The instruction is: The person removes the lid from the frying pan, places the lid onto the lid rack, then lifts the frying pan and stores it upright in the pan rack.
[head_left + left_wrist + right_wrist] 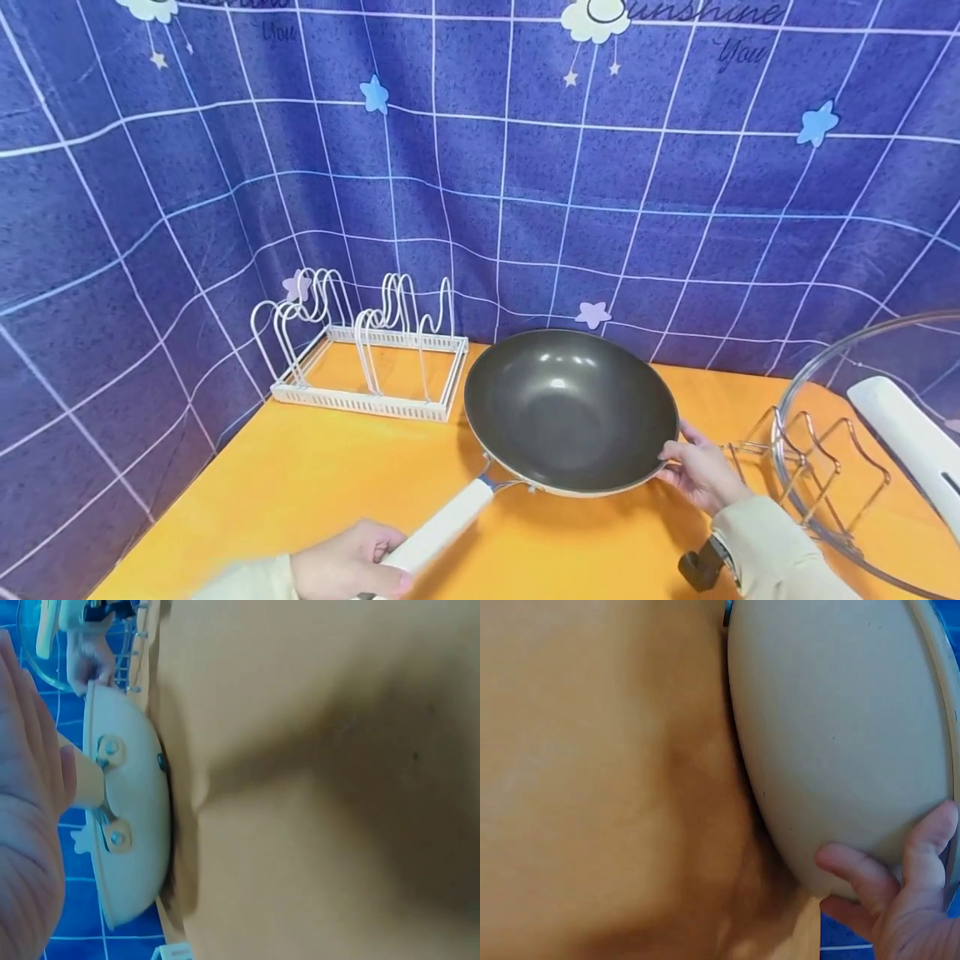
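A wok (572, 408) with a dark inside and a cream outside sits at the middle of the orange table, its white handle (442, 529) pointing toward the front left. My left hand (348, 562) grips that handle near its end. At the wok's right side, my right hand (701, 471) holds the rim, with the thumb at the top edge. In the right wrist view, the fingers (855, 874) of this hand lie against the cream outer wall (832, 735). The left wrist view shows the riveted brackets (118, 837) where the handle joins the wok, close over the table.
A white rack (367, 404) with upright wire loops stands behind and left of the wok. On the right, a glass lid (798, 500) with a white handle (903, 437) leans in a metal wire rack (832, 450). A blue checked curtain (480, 183) hangs behind the table (300, 475).
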A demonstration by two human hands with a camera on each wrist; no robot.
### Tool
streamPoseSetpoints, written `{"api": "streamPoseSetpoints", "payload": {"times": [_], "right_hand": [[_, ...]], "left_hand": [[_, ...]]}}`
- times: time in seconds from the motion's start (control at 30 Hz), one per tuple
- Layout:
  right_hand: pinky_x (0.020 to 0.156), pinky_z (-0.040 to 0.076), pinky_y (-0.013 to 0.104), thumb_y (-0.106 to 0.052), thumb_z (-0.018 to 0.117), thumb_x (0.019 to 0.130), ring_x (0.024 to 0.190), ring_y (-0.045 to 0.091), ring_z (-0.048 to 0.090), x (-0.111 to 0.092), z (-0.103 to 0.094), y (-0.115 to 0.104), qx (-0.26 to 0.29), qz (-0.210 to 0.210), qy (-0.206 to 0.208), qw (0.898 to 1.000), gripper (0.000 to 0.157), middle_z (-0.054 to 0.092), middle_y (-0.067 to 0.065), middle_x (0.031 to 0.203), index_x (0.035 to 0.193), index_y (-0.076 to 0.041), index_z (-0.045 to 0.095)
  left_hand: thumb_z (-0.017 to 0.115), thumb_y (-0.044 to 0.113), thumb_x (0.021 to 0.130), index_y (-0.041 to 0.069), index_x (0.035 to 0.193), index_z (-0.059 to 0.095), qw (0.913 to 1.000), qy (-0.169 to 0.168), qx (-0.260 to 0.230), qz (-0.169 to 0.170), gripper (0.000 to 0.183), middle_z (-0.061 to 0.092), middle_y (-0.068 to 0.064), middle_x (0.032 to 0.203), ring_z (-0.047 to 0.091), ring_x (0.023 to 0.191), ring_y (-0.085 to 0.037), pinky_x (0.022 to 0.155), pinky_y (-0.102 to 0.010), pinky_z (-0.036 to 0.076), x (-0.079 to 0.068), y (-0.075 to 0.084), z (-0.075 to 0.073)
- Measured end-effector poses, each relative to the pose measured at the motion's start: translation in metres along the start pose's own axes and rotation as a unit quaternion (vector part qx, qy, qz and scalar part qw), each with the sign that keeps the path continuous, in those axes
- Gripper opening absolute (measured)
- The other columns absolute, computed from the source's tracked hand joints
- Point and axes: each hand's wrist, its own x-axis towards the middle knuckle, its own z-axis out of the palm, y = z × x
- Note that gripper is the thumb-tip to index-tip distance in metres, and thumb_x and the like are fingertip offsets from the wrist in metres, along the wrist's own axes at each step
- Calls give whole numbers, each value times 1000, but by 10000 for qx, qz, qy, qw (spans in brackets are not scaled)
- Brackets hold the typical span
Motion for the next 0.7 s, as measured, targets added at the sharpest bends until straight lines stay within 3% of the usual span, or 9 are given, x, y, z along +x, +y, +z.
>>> {"api": "streamPoseSetpoints", "payload": {"times": [0.3,0.47,0.7], "right_hand": [[58,55,21,13,37,83,63,12,61,8,-15,0,-429,-33,391,9983,81,55,0,82,152,-5,0],[64,57,25,10,38,85,68,13,62,11,-15,2,-511,-112,309,9982,73,56,0,83,149,2,5],[63,57,25,2,39,96,67,12,65,12,6,4,-389,-54,136,9991,64,60,0,82,149,4,4]], "left_hand": [[55,3,86,-23,98,52,9947,747,-97,-702,29,57,3,70,54,60,-2,53,-12,45,22,-1,18],[54,2,86,-26,103,49,9944,813,-286,-607,33,56,4,70,54,60,-1,55,-12,45,23,-3,23],[54,6,85,-26,109,47,9937,920,-301,-559,41,58,3,77,57,66,-3,60,-14,50,22,-6,25]]}}
